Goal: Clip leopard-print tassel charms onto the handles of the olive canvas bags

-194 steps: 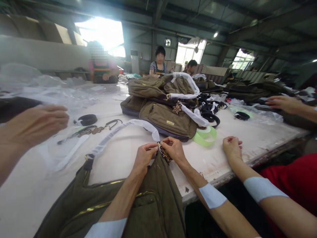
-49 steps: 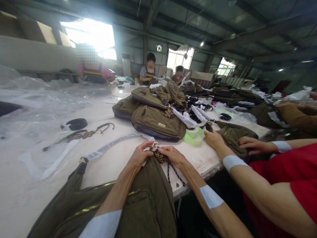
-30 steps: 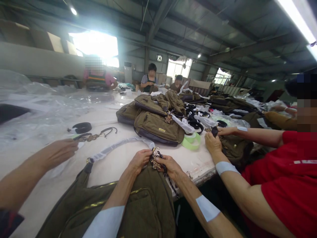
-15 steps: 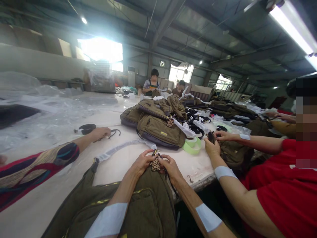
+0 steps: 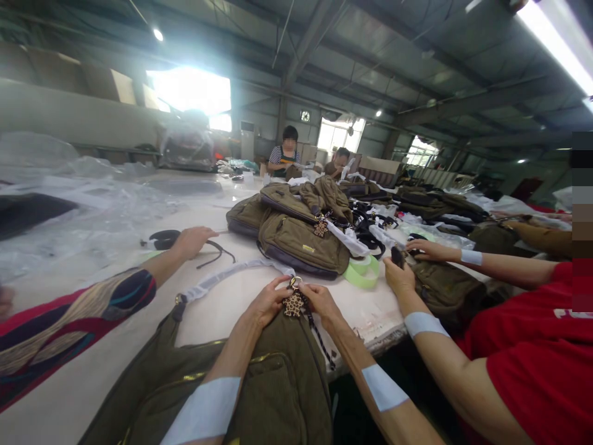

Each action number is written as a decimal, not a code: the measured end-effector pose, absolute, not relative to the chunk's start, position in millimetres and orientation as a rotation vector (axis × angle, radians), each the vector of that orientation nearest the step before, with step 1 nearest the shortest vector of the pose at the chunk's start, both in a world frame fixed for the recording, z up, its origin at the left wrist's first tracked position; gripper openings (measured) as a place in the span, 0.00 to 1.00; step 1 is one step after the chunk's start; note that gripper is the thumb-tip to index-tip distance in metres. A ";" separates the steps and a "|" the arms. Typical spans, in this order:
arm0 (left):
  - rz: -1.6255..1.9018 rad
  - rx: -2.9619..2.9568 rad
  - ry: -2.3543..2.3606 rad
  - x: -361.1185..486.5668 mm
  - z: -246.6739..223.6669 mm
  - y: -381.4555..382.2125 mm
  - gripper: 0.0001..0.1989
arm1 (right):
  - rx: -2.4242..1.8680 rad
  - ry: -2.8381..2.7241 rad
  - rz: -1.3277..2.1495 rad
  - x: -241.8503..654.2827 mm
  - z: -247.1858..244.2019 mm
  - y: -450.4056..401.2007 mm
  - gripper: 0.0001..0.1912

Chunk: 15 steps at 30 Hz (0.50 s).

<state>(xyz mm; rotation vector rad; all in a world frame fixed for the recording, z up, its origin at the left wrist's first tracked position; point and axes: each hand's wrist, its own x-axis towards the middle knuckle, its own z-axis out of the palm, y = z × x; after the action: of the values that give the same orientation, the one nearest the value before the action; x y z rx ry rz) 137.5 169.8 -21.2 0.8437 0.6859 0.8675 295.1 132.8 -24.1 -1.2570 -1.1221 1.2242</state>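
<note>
My left hand (image 5: 266, 304) and my right hand (image 5: 323, 303) meet at the top corner of an olive-green bag (image 5: 264, 395) with gold zippers. Both are closed in a pinch about a leopard-print charm (image 5: 293, 305) and the metal ring (image 5: 295, 283) above it. The charm hangs in front of the bag between my fingers. A black cord with white flecks (image 5: 320, 343) dangles below my right hand. From the bag's left corner a strap wrapped in white paper (image 5: 222, 276) arches toward the ring. Exactly where my fingertips press is partly hidden.
Stacked olive bags (image 5: 301, 244) lie ahead, beside a roll of pale green tape (image 5: 362, 272). At left, a co-worker's hand (image 5: 192, 241) is near a dark cord (image 5: 215, 253). A red-shirted co-worker (image 5: 523, 346) handles another bag at right. Clear plastic (image 5: 102, 204) covers the left side.
My right fingers have shifted up beside the ring, so the charm and the dangling cord show more. The left co-worker's hand has stretched its fingers outward and moved slightly right.
</note>
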 end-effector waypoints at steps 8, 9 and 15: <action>0.900 0.805 0.715 142.8 -31.0 179.3 0.23 | -1.195 -1.085 1.245 292.7 -35.9 144.8 0.10; 0.906 0.802 0.713 143.0 -31.3 179.7 0.22 | -1.202 -1.077 1.234 292.8 -37.6 145.8 0.10; 0.929 0.753 0.750 143.1 -29.0 178.7 0.22 | -1.216 -1.034 1.238 290.9 -42.3 151.2 0.10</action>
<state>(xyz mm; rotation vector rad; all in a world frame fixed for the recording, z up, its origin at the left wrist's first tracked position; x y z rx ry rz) 143.1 178.7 -29.0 0.7534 0.7498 0.9289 290.9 151.2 -42.3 -1.2161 -1.0336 1.2384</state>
